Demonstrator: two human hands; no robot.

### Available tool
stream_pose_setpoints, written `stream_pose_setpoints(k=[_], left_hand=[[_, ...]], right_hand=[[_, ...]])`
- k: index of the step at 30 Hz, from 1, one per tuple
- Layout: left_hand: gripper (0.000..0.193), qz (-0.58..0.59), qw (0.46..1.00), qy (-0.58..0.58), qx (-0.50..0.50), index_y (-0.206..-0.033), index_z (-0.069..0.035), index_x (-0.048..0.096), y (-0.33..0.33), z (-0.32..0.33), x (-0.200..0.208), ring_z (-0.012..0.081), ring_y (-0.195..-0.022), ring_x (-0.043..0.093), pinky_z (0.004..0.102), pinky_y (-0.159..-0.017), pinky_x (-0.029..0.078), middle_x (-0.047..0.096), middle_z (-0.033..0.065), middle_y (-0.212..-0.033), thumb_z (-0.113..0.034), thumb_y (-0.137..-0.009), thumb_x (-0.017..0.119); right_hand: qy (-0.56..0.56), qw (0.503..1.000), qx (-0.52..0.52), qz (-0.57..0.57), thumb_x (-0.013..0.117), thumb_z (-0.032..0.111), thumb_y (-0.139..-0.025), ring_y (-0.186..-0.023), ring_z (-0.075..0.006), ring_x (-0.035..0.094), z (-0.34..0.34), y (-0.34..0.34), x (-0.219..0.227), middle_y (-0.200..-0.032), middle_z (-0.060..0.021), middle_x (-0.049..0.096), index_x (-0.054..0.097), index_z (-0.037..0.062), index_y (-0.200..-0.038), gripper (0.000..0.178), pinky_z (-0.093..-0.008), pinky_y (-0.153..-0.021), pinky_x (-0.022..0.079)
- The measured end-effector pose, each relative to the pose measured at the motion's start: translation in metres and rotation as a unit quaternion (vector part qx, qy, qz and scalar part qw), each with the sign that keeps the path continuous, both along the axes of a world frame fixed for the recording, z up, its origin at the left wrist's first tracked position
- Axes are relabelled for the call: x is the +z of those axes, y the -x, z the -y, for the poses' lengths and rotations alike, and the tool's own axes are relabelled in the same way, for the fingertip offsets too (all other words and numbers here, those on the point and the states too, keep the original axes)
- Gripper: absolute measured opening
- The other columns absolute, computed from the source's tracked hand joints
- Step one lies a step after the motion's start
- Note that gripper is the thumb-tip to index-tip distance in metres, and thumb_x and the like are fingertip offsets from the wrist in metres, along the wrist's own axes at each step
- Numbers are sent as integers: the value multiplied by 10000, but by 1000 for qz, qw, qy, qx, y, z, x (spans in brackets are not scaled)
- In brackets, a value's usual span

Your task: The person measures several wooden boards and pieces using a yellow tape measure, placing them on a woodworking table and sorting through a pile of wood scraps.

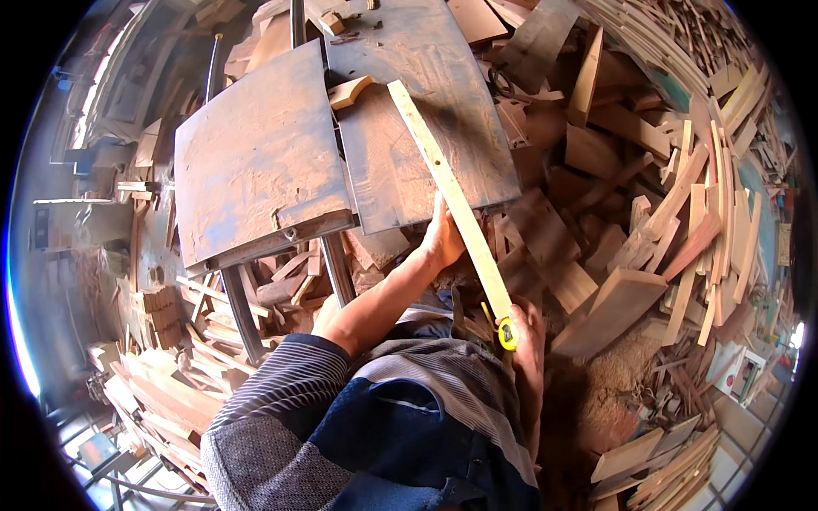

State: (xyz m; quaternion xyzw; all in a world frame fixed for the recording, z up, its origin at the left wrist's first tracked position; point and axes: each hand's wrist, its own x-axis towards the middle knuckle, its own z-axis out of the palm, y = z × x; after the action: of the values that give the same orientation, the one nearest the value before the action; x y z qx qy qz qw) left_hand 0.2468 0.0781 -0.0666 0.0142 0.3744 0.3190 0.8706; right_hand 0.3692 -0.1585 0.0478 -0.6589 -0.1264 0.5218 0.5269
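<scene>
A long, narrow, pale wooden strip point(453, 192) slants from over the metal table toward my body. My left hand point(443, 237) grips it near its middle, the thumb along its left edge and the other fingers mostly hidden beneath. At the strip's near end, my right hand point(529, 330) is closed around a small yellow tape measure point(508, 334), which sits against the wood. A thin yellow piece juts out beside the tape measure; whether it is the blade I cannot tell. A dark knot shows on the strip's upper face.
Two dusty metal table plates point(260, 153) stand ahead, with a gap between them and a small wood offcut point(349, 92) across it. Heaped boards and offcuts point(596, 153) crowd the right side. More wood scraps point(170, 387) lie at left. Sawdust point(609, 392) covers floor at lower right.
</scene>
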Motion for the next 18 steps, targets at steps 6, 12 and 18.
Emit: stream_pose_setpoints(k=[6,12,18], left_hand=[[862,-26,996,-72,41,-1353,-56,589,22,-38,10,316,-1179,602,497,-1041,471,643,146,-1261,-810,-961,446],[914,50,997,-39,45,-1155,-54,627,20,-56,25,319,-910,679,490,-801,577,687,167,-1010,-901,-901,394],[1042,348,930,31,117,-1160,4,623,18,-43,66,297,-885,642,423,-799,572,670,145,-977,-957,-849,368]], right_hand=[[31,996,27,77,732,303,-959,-962,-193,662,1,-2,3,-1134,-122,705,650,-8,-1292,463,-323,-833,526],[11,977,127,173,759,320,-917,-985,-186,636,-4,3,35,-1124,-105,683,616,3,-1354,558,-325,-871,521],[-78,988,-79,-104,639,257,-1018,-934,-194,685,24,-36,14,-1091,-134,712,531,-18,-1432,508,-318,-841,569]])
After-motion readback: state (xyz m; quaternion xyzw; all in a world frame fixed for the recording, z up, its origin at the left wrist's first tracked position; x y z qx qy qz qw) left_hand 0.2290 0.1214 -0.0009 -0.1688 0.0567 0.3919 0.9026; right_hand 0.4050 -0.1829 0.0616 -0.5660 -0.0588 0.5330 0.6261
